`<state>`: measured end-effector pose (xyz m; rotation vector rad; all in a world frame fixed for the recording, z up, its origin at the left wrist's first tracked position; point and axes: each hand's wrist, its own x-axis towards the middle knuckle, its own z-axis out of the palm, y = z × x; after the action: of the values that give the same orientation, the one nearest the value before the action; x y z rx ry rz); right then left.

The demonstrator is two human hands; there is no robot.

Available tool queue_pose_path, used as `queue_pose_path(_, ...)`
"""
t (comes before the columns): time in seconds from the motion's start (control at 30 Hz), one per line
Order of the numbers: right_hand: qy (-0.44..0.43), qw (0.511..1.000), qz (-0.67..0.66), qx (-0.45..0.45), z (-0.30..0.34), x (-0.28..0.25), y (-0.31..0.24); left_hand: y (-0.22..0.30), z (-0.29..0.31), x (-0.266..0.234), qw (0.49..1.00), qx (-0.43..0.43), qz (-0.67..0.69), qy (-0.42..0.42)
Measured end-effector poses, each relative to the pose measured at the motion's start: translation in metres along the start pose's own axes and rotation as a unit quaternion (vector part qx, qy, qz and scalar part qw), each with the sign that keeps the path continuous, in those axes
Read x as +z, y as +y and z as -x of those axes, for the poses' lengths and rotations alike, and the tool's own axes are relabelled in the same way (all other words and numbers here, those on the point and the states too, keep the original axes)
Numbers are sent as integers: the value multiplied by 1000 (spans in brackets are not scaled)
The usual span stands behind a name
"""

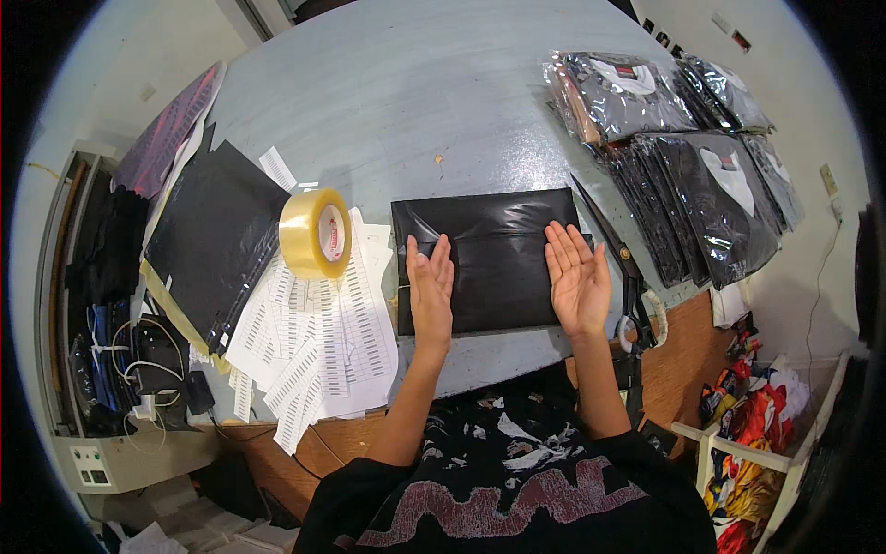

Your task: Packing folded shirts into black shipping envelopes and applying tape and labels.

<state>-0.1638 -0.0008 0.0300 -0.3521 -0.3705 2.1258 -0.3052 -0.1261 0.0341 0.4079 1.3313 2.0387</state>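
Both hands lie flat and open on a black bag at the near table edge: left hand on its left end, right hand on its right end, fingers pointing far. Tape stands left on label sheets. Scissors lie just right; packed shirts farther right.

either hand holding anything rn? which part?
Nothing is gripped. Both hands lie flat, fingers extended, on the black plastic mailer bag: left hand on its left portion, right hand on its right edge. Pressing, not grasping.
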Motion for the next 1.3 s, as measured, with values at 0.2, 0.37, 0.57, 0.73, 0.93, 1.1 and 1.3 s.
queue_pose_path(0.2, 22, 999, 23, 9, -3, -7, -13, 6, 0, -12, 1000, 5, -11, 19)
queue_pose_path(0.37, 20, 1000, 16, 13, -5, -11, -20, 10, -4, -25, 997, 25, -57, 48)
queue_pose_path(0.57, 33, 999, 24, -13, -6, -12, -20, 19, 2, -3, 985, 121, -118, 18)
queue_pose_path(0.73, 25, 998, 63, -17, -6, -10, -13, 0, 19, 48, 985, 94, 27, -141)
queue_pose_path(0.93, 77, 983, 157, -57, 1, 3, -6, -41, 15, 64, 997, 43, 43, -50)
queue_pose_path(1.1, -59, 946, 306, -92, 18, 41, 36, -38, 12, 58, 996, 21, 84, -29)
queue_pose_path(1.3, -82, 886, 455, -30, 13, 31, 63, -36, 12, 55, 993, -2, 112, -38)
